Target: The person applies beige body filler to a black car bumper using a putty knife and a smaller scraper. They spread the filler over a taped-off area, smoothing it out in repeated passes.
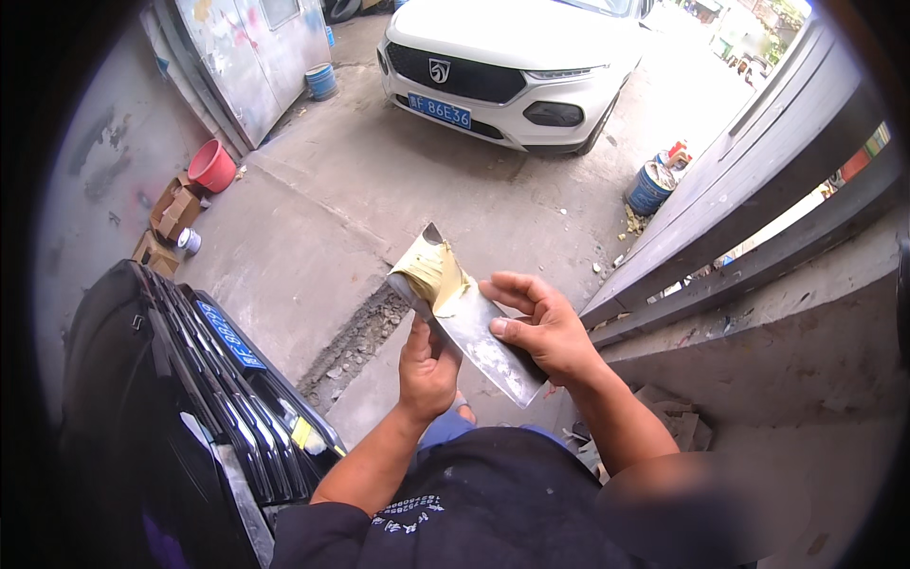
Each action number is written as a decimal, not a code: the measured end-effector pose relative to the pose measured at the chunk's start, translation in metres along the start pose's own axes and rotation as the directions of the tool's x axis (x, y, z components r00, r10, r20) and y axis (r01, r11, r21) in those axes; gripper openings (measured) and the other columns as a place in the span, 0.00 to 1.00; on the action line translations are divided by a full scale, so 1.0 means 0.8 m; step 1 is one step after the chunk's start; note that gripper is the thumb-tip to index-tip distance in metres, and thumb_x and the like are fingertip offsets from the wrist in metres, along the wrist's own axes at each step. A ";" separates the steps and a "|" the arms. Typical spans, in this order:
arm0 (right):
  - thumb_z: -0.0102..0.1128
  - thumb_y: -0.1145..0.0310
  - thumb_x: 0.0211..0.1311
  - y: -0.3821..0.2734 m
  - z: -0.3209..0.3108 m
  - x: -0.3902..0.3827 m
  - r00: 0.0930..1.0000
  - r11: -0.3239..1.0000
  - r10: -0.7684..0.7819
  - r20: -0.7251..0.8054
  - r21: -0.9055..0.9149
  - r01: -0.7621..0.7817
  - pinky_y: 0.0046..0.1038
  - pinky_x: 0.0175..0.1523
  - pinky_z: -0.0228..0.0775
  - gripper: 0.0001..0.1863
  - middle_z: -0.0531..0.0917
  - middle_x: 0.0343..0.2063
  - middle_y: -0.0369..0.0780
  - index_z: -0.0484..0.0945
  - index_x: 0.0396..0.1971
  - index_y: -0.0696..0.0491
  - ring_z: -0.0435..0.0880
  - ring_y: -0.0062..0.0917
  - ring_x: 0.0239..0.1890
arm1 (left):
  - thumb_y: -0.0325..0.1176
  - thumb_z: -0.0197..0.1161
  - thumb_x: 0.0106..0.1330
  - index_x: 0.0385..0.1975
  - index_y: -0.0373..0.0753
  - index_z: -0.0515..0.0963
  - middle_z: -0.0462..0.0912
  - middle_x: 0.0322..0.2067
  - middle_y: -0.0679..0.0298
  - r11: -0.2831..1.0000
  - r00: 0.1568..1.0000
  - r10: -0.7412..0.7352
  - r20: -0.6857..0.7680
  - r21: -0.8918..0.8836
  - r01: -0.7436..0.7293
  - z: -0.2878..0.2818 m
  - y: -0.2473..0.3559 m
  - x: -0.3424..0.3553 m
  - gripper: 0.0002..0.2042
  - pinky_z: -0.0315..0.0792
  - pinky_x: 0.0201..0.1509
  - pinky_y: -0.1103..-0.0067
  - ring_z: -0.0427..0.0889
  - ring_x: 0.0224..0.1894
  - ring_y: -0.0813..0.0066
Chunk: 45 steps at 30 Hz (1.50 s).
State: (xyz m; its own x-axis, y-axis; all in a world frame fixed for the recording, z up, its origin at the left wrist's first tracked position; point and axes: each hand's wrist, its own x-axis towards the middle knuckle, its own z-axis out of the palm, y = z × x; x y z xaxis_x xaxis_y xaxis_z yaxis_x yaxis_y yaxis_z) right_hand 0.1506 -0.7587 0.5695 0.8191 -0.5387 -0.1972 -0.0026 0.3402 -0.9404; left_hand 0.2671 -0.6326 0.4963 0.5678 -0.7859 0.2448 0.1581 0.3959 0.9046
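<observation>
Between my hands, a flat metal putty spreader [493,358] lies slantwise in front of my body. A thick mass of pale yellow putty [438,277] covers its far left end, where a dark corner sticks out past the putty. Whether that corner belongs to a second blade, I cannot tell. My left hand [428,375] is closed on the spreader's near left side, its fingers partly hidden below the metal. My right hand [545,327] grips the right side, thumb lying on the top face and its other fingers stretched toward the putty.
At left stands a black car front [123,379] with a chrome-barred grille. A white car [502,66] is parked ahead. A red bucket [212,167] and cardboard boxes [174,211] line the left wall; a blue pail [651,188] stands right. A rubble-filled trench [355,341] cuts the concrete.
</observation>
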 end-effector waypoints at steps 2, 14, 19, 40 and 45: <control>0.61 0.80 0.56 -0.006 0.009 0.029 1.000 0.998 0.016 -0.011 0.066 -0.015 0.25 0.61 0.66 0.32 0.70 0.59 0.49 0.59 0.61 0.62 0.71 0.26 0.59 | 0.21 0.47 0.70 0.62 0.36 0.59 0.73 0.54 0.59 0.995 0.998 0.052 0.046 0.087 -0.056 -0.015 0.001 0.029 0.21 0.67 0.60 0.75 0.74 0.55 0.71; 0.61 0.78 0.58 -0.015 0.024 0.113 0.988 0.983 -0.125 -0.091 0.123 0.136 0.26 0.61 0.66 0.32 0.68 0.61 0.47 0.59 0.61 0.60 0.70 0.25 0.60 | 0.17 0.49 0.67 0.64 0.35 0.58 0.75 0.53 0.59 0.996 0.998 0.055 0.038 -0.076 -0.052 -0.053 0.024 0.133 0.25 0.65 0.60 0.78 0.74 0.55 0.73; 0.61 0.77 0.60 -0.019 -0.007 0.133 0.956 0.956 -0.291 -0.034 -0.035 0.290 0.26 0.60 0.67 0.31 0.68 0.61 0.46 0.59 0.62 0.59 0.68 0.25 0.62 | 0.16 0.49 0.65 0.66 0.35 0.55 0.72 0.56 0.58 0.993 0.985 -0.003 0.173 -0.117 0.024 -0.056 0.040 0.160 0.28 0.65 0.61 0.76 0.72 0.57 0.73; 0.61 0.79 0.59 -0.096 -0.185 0.246 0.972 0.963 -0.208 0.113 0.199 0.183 0.26 0.62 0.66 0.31 0.68 0.61 0.47 0.59 0.61 0.61 0.67 0.26 0.63 | 0.17 0.51 0.61 0.66 0.38 0.58 0.81 0.45 0.56 0.841 0.996 0.044 0.079 0.535 -0.079 0.079 -0.051 0.296 0.31 0.72 0.47 0.79 0.81 0.44 0.72; 0.63 0.78 0.57 -0.110 -0.189 0.260 0.993 0.903 -0.032 0.111 0.428 -0.019 0.26 0.63 0.65 0.33 0.68 0.61 0.46 0.59 0.61 0.61 0.69 0.26 0.61 | 0.19 0.52 0.61 0.65 0.37 0.60 0.82 0.40 0.47 0.624 0.977 0.187 0.105 0.755 -0.200 0.088 -0.075 0.313 0.29 0.75 0.43 0.73 0.84 0.40 0.55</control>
State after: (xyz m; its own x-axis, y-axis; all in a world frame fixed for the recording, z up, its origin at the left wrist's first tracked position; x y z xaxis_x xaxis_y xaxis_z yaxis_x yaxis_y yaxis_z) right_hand 0.2347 -1.0174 0.5694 0.8776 -0.4599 -0.1351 0.2275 0.6479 -0.7270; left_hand 0.3427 -0.8867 0.5279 0.4994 -0.7435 0.4447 -0.6255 0.0457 0.7789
